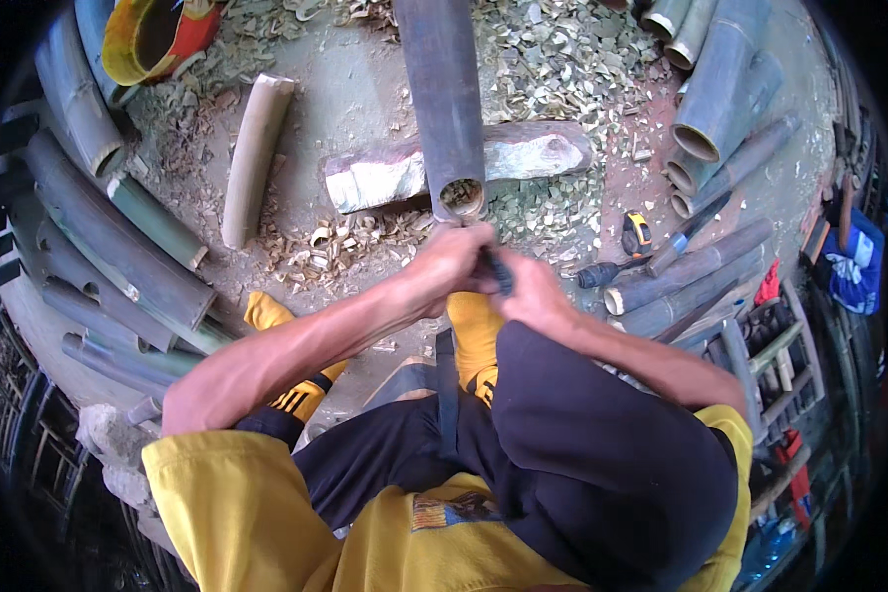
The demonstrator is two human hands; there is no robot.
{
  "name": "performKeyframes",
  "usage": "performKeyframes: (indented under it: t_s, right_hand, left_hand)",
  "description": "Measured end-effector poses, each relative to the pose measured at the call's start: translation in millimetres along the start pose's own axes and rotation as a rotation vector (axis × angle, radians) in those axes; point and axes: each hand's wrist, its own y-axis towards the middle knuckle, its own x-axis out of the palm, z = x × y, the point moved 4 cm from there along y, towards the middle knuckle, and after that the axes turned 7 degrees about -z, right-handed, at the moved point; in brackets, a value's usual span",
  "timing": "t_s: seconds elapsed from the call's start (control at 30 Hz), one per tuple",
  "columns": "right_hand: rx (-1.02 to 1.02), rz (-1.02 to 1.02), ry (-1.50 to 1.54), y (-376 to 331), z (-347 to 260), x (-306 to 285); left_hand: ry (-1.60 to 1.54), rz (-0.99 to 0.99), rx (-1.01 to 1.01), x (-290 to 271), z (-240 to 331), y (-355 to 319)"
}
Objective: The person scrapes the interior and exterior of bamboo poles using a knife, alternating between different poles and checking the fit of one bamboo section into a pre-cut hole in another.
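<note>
Dark tool handle [500, 271] mostly hidden inside both clenched hands [493, 268], blade unseen, beside bamboo pole [446, 99] end.

— Any packages, labels, signs or screens here?
— Hardly any: only a small rectangular printed patch [454, 510], orange and blue, on the chest of the yellow shirt [237, 513].

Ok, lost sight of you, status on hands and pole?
Both hands closed on dark tool handle. Bamboo pole end rests on log. Shavings around, nothing blocking.
</note>
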Motion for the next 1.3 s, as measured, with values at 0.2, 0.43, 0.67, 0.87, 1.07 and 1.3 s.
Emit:
performKeyframes:
  t_s: [0.2, 0.43, 0.67, 0.87, 1.07, 1.3]
  right_hand:
    - [-0.073, -0.171, 0.440, -11.3, -27.7, -25.8]
    - [-0.626, 0.373, -0.508, -16.5, -145.5, -89.5]
    - [-0.760, 0.189, -0.443, 49.3, -110.2, 25.6]
    - [-0.519, 0.143, 0.185, 95.4, -118.5, 6.6]
    - [-0.418, -0.270, -0.136, 92.8, -110.0, 16.3]
    - [-0.450, -0.149, -0.266, 77.8, -114.0, 21.0]
  left_hand:
    - [0.384, -0.020, 0.416, 9.0, -37.3, -48.3]
    - [1.024, 0.570, 0.611, -24.4, 37.1, -88.5]
    - [1.975, 0.290, 0.208, -48.1, 78.2, -132.8]
    - [2.356, 0.172, 0.488, -55.1, 169.2, -86.7]
    - [1.755, 0.320, 0.246, -110.0, 94.8, -81.8]
    - [1.934, 0.240, 0.441, -121.8, 79.1, -87.8]
